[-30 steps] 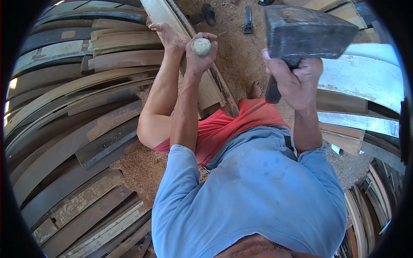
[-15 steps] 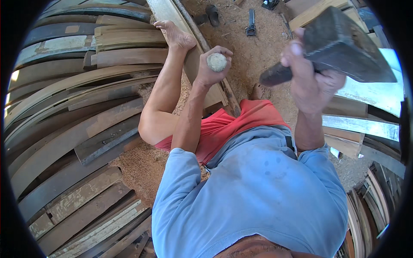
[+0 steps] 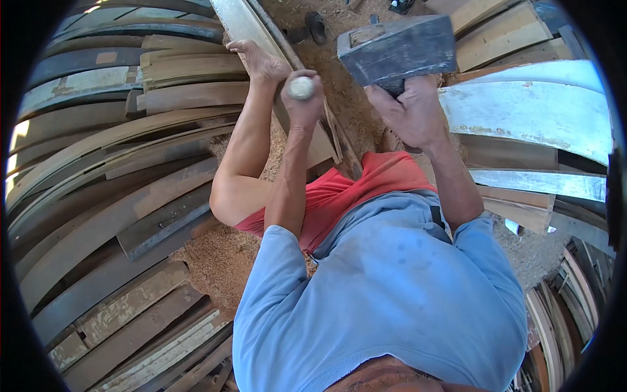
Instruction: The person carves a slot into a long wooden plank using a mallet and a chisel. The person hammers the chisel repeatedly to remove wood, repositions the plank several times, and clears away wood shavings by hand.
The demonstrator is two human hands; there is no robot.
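My left hand (image 3: pixel 305 114) is wrapped round an upright chisel above a long wooden plank (image 3: pixel 317 151). Only the chisel's pale, round, battered handle end (image 3: pixel 301 88) shows; its blade is hidden under my fist. In my right hand (image 3: pixel 418 114) is a mallet (image 3: pixel 400 53) with a big, dark, blocky head, gripped by its handle and raised just to the right of the chisel. The mallet head and chisel are apart in the picture. My bare left foot (image 3: pixel 261 64) rests on the plank.
Stacked boards (image 3: pixel 85 170) fill the left side. More boards (image 3: pixel 506 36) and pale, whitish planks (image 3: pixel 529 108) lie to the right. Wood shavings (image 3: pixel 215 261) cover the ground by my left leg. Dark sandals (image 3: pixel 316 27) lie beyond the plank.
The mallet has swung left toward the chisel, its head turning sideways and now covering a tool on the ground. My left hand and chisel sit slightly further left in the picture.
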